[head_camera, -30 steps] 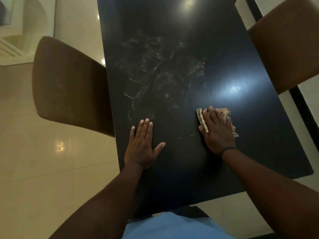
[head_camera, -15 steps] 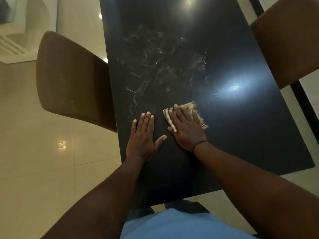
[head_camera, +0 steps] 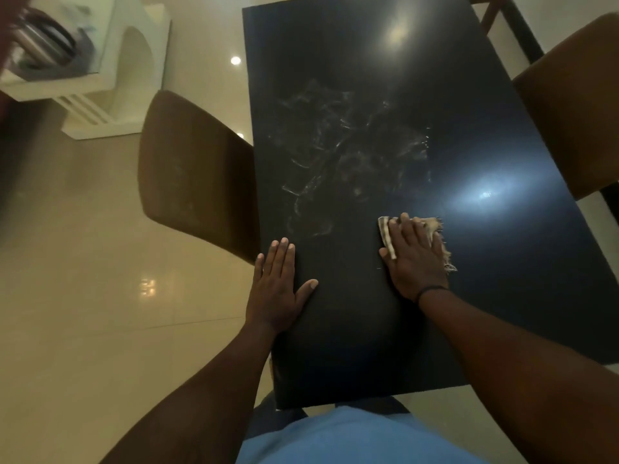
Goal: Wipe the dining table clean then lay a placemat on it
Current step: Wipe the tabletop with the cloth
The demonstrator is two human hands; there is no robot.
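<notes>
My left hand point(head_camera: 275, 287) lies flat and open, fingers straight, on the near left edge of the long glossy black dining table point(head_camera: 502, 296), bracing me. Beyond it, whitish smears point(head_camera: 348, 159) cloud the middle. My right hand point(head_camera: 415, 259) presses flat on the small frayed beige rag point(head_camera: 435, 226); it looks light and limp, best pinned under the palm, since it would probably bunch

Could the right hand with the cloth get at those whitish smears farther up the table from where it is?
Probably yes. The right hand presses the cloth flat on the dark table, just below the whitish smears. Nothing lies between them, and the left hand rests off to the side.
</notes>
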